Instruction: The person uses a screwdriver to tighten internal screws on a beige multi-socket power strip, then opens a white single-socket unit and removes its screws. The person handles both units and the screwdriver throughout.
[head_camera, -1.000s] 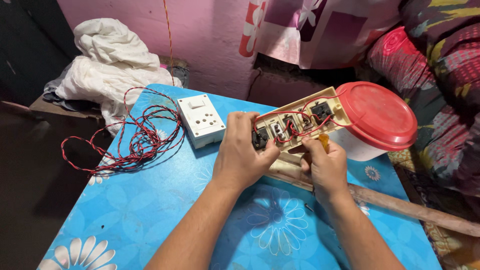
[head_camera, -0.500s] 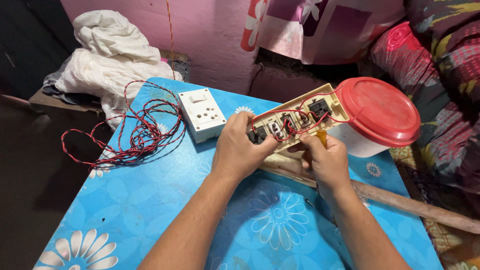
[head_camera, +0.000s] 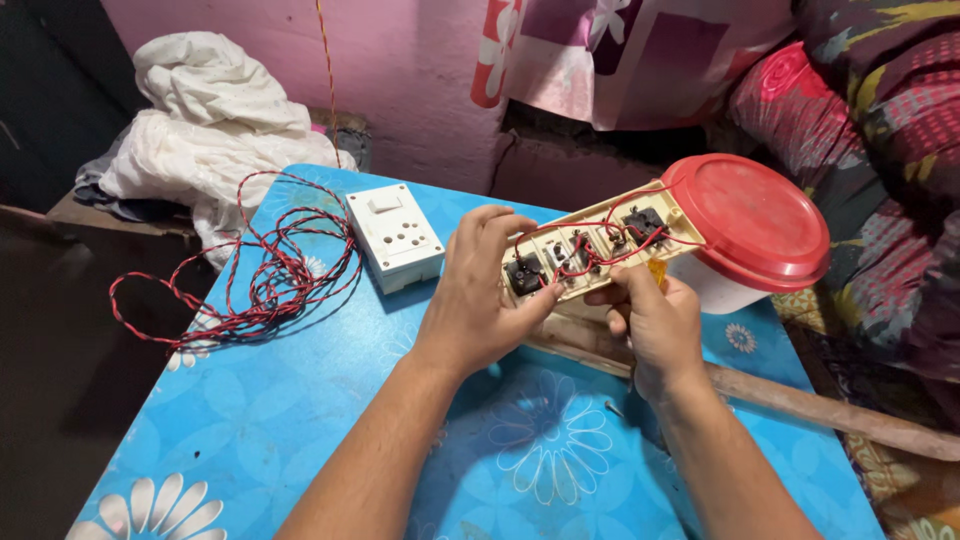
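Nearby: switch box (head_camera: 396, 238), wire coil (head_camera: 265, 270) (red lid (head_camera: 752, 220) behind board (head_camera: 590, 250)).

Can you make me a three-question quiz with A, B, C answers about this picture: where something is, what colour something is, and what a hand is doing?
1. Where is the white switch box?
A. on the blue table
B. on the floor
C. on the red lid

2. What colour is the lid of the tub?
A. green
B. red
C. yellow

3. What is the left hand doing?
A. lying flat on the table
B. pulling the wire coil
C. gripping the switch board

Answers: 1 A, the box sits on the flowered tabletop beside the wire coil. 2 B, the round lid is plainly red. 3 C, its fingers wrap the board's end.
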